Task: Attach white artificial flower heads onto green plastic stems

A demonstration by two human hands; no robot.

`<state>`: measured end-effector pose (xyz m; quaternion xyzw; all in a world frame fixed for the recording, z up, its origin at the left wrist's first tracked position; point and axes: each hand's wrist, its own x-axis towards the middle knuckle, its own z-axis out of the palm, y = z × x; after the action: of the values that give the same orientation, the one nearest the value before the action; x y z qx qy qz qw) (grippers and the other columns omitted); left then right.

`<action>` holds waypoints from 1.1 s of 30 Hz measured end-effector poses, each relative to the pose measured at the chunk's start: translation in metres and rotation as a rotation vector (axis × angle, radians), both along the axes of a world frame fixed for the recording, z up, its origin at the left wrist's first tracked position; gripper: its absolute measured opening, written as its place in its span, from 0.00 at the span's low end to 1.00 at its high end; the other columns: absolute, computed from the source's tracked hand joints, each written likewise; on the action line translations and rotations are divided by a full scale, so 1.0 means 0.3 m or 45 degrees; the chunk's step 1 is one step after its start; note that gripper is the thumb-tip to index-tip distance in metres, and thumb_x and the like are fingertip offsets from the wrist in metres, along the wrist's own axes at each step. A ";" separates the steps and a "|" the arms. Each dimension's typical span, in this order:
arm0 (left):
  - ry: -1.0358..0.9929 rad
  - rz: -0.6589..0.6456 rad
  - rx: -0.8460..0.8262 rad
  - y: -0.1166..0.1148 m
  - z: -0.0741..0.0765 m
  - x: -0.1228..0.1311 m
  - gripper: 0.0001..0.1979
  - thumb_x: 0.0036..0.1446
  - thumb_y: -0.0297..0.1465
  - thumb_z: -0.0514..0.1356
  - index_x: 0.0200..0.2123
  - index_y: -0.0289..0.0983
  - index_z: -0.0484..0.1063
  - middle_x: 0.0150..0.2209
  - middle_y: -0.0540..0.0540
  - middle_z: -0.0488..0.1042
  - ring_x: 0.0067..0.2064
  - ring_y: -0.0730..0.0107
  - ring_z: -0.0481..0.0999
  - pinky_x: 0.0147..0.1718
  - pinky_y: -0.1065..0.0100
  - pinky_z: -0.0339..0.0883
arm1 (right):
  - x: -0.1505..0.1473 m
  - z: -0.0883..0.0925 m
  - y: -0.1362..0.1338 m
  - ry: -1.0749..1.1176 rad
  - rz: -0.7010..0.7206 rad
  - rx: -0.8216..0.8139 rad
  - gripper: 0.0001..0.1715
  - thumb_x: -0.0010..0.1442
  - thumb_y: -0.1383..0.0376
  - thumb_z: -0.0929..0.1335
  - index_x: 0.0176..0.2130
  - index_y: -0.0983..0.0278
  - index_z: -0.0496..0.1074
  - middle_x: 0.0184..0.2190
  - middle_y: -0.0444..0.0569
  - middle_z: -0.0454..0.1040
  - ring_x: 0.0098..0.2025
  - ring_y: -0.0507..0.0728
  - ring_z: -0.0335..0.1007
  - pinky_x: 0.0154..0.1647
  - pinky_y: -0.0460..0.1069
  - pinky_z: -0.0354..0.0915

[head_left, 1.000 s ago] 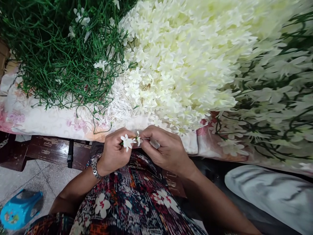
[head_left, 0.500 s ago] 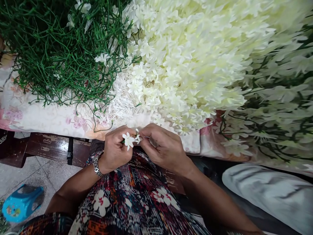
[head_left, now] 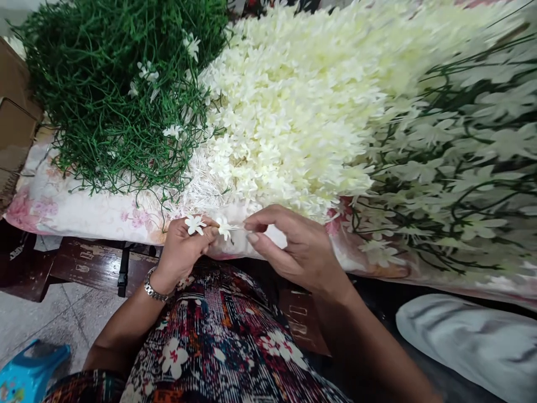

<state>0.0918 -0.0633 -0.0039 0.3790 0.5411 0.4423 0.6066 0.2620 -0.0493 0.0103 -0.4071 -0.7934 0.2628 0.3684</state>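
Note:
My left hand (head_left: 187,243) is closed, thumb against fingers, around an artificial flower sprig. One white blossom (head_left: 194,225) of the sprig shows above the fist, and a second white blossom (head_left: 225,228) sticks out to the right past the thumb. My right hand (head_left: 293,246) is just right of that second blossom; its thumb and index fingertips are a little apart. Thin pale strands reach from the blossom toward those fingertips, and I see nothing firmly held between them. The green stem of the sprig is mostly hidden inside my left hand.
Green artificial stems (head_left: 126,101) pile up at the back left, beside a big heap of cream-white blossoms (head_left: 293,129). Finished-looking flower sprigs (head_left: 453,168) lie at right. A cardboard box (head_left: 17,112) stands far left, a blue stool (head_left: 36,366) on the floor.
My hands have drawn apart: the left moved left with the sprig, the right moved right and its pinch has loosened. The view has also shifted, showing more of the box.

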 end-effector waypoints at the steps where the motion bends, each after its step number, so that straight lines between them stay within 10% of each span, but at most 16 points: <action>1: -0.069 0.010 -0.073 0.002 0.009 0.000 0.08 0.42 0.32 0.60 0.24 0.33 0.68 0.15 0.53 0.66 0.15 0.83 0.60 0.13 0.77 0.50 | 0.007 0.008 0.001 0.033 -0.025 0.002 0.06 0.52 0.70 0.63 0.34 0.64 0.65 0.28 0.46 0.68 0.29 0.50 0.64 0.30 0.46 0.62; 19: -0.731 -0.039 -0.506 0.040 0.027 0.045 0.04 0.44 0.26 0.59 0.25 0.30 0.67 0.19 0.51 0.68 0.15 0.82 0.65 0.10 0.78 0.56 | -0.007 -0.007 0.029 0.023 -0.034 0.120 0.06 0.52 0.72 0.63 0.34 0.65 0.65 0.27 0.46 0.67 0.30 0.49 0.63 0.30 0.45 0.61; 33: -0.194 0.075 -0.155 0.014 0.019 0.066 0.08 0.44 0.31 0.59 0.20 0.32 0.65 0.16 0.54 0.65 0.13 0.85 0.59 0.10 0.80 0.47 | 0.014 0.040 0.060 0.078 0.084 0.012 0.08 0.51 0.72 0.64 0.35 0.67 0.65 0.28 0.48 0.67 0.30 0.49 0.63 0.31 0.46 0.62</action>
<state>0.1118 -0.0590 0.0016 0.2908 0.5300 0.4537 0.6547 0.2662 -0.0312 0.0222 -0.3707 -0.7960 0.2833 0.3856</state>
